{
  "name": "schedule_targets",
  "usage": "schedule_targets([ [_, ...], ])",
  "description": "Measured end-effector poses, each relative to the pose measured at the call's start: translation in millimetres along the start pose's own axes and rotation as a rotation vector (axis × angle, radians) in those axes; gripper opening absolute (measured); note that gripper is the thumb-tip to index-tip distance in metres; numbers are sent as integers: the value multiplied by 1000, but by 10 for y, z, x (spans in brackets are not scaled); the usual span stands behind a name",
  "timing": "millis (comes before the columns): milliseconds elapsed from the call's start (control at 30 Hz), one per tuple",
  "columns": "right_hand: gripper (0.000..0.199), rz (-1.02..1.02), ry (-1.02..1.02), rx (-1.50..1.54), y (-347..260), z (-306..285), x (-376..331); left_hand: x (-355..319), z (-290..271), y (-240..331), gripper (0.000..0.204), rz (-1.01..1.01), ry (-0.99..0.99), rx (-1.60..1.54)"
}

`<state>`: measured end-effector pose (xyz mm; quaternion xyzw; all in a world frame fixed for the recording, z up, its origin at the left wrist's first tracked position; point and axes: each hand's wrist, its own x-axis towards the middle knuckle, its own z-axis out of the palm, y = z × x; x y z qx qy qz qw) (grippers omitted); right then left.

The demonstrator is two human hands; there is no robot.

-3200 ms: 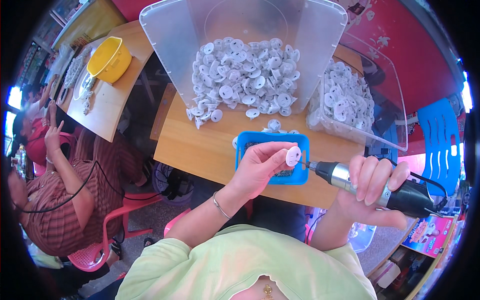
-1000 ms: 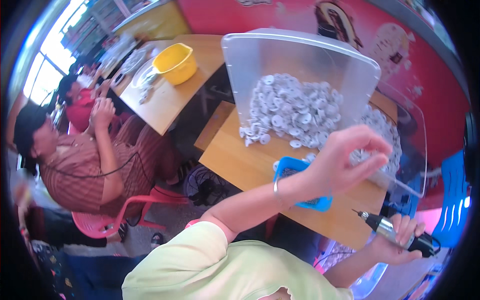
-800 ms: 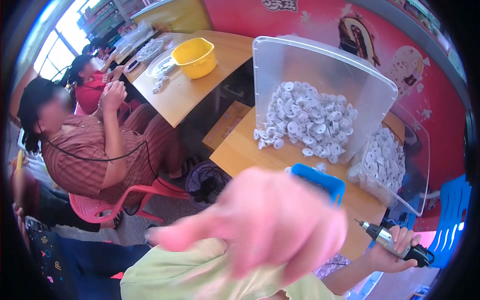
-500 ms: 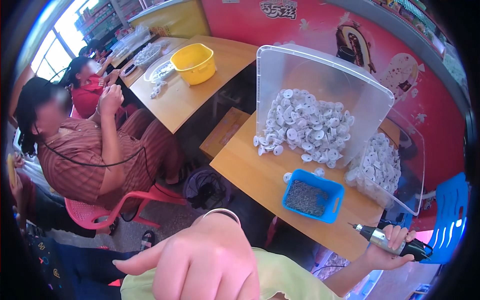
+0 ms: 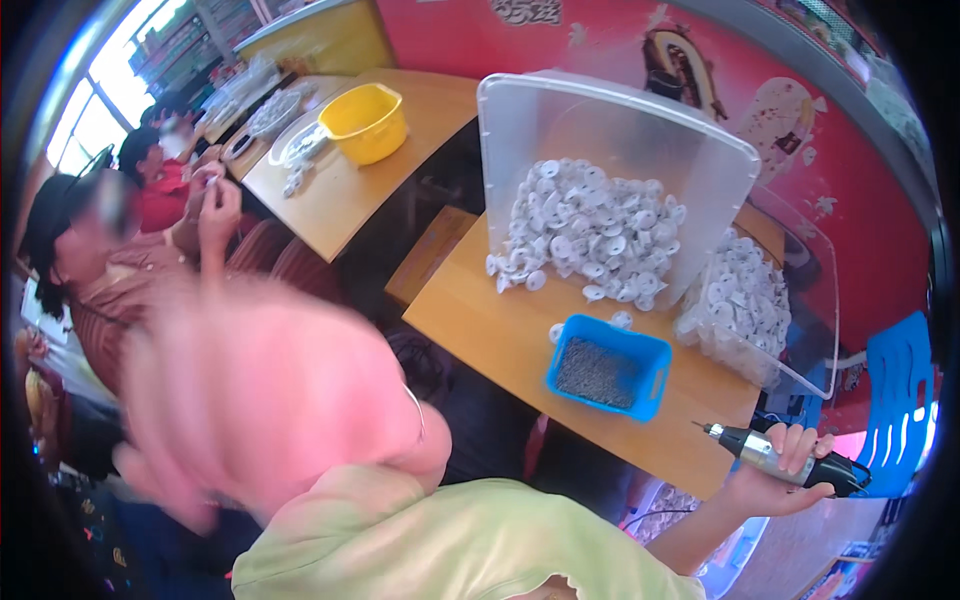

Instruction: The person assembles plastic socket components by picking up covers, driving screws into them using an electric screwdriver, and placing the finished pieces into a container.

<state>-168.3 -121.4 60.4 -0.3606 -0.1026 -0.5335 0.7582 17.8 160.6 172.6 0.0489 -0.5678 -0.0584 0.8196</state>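
My right hand is wrapped round an electric screwdriver with a silver and black body, its bit aimed left over the table's front right corner. My left hand rises large and close on the left, a bangle at its wrist. Motion smears its fingers, so their pose is unclear. Beyond the screwdriver tip, a blue plastic basket holds many tiny dark grey parts, perhaps screws. Behind it, white round plastic pieces are heaped at the mouth of a large clear bin tipped on its side.
A second clear container with more white pieces stands right of the heap, on the wooden table. A blue chair is at the far right. Co-workers sit at the left, beside another table with a yellow tub.
My left hand has swung up and to the left, blurring. The right hand keeps its hold on the screwdriver. The whole view has shifted slightly.
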Motion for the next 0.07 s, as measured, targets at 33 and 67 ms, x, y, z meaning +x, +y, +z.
schedule_targets([
  [33,40,-15,21,-16,24,11,12,148,153,-95,20,287,319,417],
  [67,40,43,-28,57,14,-33,12,113,195,-2,20,298,328,459],
])
